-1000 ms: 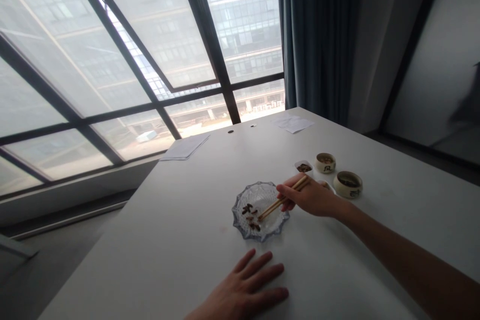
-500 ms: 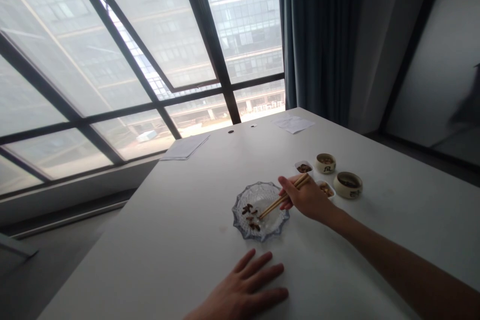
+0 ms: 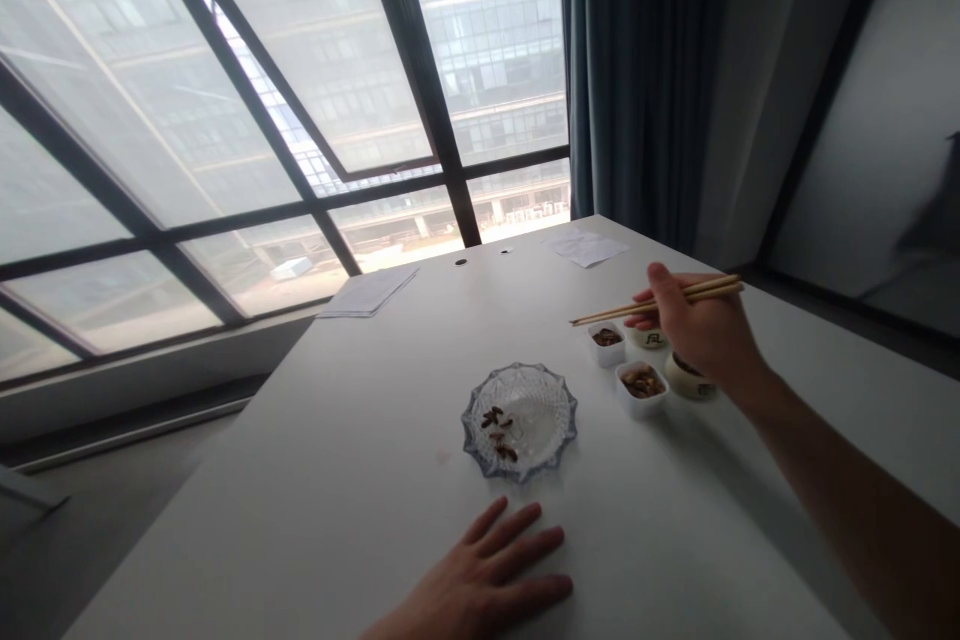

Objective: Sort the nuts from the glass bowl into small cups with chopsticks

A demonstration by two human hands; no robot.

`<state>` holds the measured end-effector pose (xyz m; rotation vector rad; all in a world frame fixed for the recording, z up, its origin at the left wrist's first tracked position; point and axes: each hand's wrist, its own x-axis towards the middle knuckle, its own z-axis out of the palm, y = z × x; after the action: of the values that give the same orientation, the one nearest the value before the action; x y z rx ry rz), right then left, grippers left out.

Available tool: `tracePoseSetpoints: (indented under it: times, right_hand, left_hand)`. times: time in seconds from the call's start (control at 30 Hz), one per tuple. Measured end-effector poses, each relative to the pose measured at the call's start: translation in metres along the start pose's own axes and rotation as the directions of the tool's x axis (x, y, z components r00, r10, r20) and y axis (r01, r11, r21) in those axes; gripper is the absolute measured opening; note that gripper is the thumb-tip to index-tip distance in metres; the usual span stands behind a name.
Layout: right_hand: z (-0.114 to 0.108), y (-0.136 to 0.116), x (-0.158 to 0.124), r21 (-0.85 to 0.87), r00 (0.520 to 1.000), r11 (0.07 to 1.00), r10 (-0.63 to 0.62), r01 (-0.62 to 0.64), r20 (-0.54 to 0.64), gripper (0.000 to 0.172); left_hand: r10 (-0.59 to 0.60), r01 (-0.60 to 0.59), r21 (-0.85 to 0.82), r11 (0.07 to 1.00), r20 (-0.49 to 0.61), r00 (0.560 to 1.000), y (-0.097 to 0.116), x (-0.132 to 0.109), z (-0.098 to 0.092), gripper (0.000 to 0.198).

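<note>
Wooden chopsticks (image 3: 615,312) are gripped in my right hand (image 3: 701,320), which is raised over the small containers at the right. Their tips point left, above a small white tub (image 3: 607,352) of dark pieces. A second white tub (image 3: 642,406) holds brownish pieces. Behind my hand, two cream pots, the smaller one (image 3: 651,338) and the larger one (image 3: 684,382), are partly hidden. Several dark brown pieces (image 3: 495,417) lie in the left part of a clear glass dish (image 3: 555,455). My left hand (image 3: 499,570) rests with fingers spread on the table below the dish.
The white table (image 3: 337,460) has stacked papers (image 3: 367,294) at its far left edge and another sheet (image 3: 589,247) at the far end. A small dark round spot (image 3: 460,262) lies between them. Windows and a dark curtain (image 3: 637,90) stand beyond.
My right hand has lifted the chopsticks out of the glass dish and moved right and farther away, over the tubs and pots. Both white tubs now show more fully. My left hand stays in place.
</note>
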<state>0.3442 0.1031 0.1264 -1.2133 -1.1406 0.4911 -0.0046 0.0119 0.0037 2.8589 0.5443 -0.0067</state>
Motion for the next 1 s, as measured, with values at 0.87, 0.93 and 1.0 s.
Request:
tracePoseSetpoints:
  times: [0.87,0.93,1.0]
  right_hand:
    - [-0.005,0.015,0.009,0.006,0.985,0.996,-0.085,0.085,0.151,0.053]
    - [0.002,0.012,0.001,0.062,0.956,0.997,-0.059,0.043,0.287,0.054]
    - [0.01,0.011,-0.008,0.087,0.897,0.996,-0.046,0.009,0.439,0.055]
  left_hand:
    - [-0.01,0.01,0.005,1.0,0.025,1.0,0.0,0.001,-0.003,0.05]
    - [-0.029,0.029,0.008,1.0,0.035,0.999,0.003,0.001,-0.006,0.049]
    - [-0.029,0.028,0.006,1.0,0.044,0.999,0.005,0.002,-0.009,0.049]
